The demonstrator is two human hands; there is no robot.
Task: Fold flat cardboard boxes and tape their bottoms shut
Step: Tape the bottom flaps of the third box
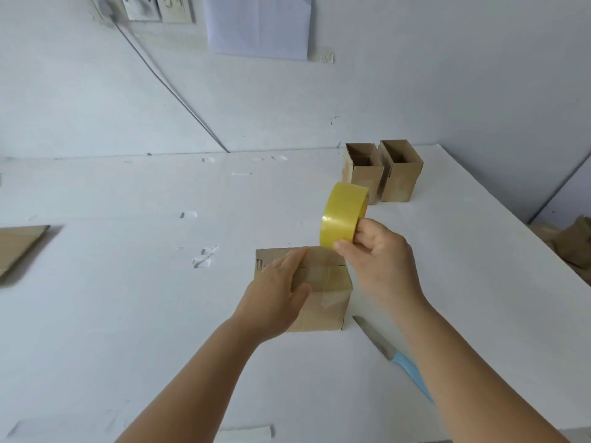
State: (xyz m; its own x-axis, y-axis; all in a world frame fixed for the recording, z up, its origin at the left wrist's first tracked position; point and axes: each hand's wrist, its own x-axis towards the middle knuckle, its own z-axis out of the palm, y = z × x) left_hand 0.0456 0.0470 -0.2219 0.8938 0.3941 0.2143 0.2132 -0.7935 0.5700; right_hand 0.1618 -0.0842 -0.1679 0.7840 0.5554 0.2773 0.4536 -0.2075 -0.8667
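Nearest, a blue-handled knife (396, 356) lies on the white table (128, 314), just right of a small cardboard box (323, 295). Over the box, the left hand (278, 295) lies flat with straight fingers pressing its taped top. Just beyond, the right hand (377, 254) pinches a yellow tape roll (342, 215) above the box's far edge. Farther back stand two open boxes (382, 174), side by side.

A white table (128, 314) meets a pale wall (415, 75) at its far edge. 3 wall switch plates (144, 6) sit far left, a grey cable (166, 84) running down from them, a paper sheet (259, 24) to their right.
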